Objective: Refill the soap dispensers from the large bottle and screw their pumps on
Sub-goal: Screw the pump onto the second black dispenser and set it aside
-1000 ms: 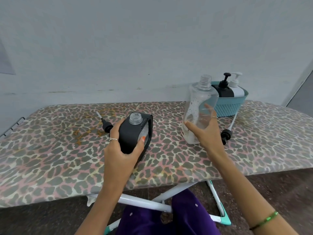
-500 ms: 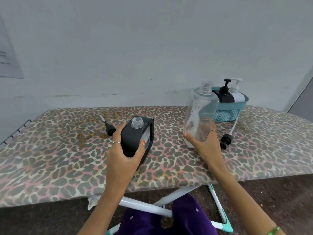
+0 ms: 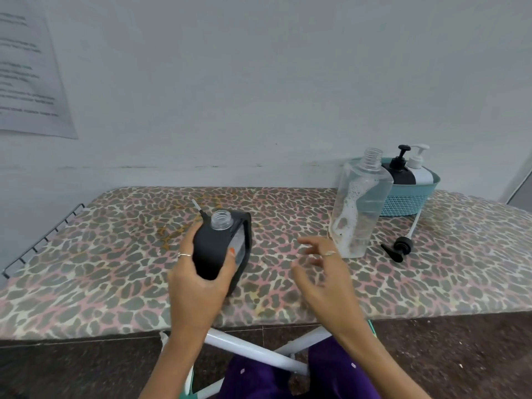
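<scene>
Two pump-topped dispensers, one black (image 3: 398,171) and one white (image 3: 419,169), stand in a round teal woven basket (image 3: 408,201) at the back right of the leopard-print ironing board (image 3: 115,254). Just in front of the basket, the tall clear plastic bottle (image 3: 358,205) stands upright and uncapped, foam clinging inside, with a loose black pump (image 3: 401,246) lying beside it. The left hand (image 3: 201,283) is clamped around a black rectangular dispenser with an open clear neck (image 3: 220,246), tilted on the board, while the right hand (image 3: 325,272) hovers with fingers spread, holding nothing, near the bottle's base.

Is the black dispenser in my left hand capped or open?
Open: the black dispenser shows a bare threaded neck, no pump, gripped by the left hand.
</scene>
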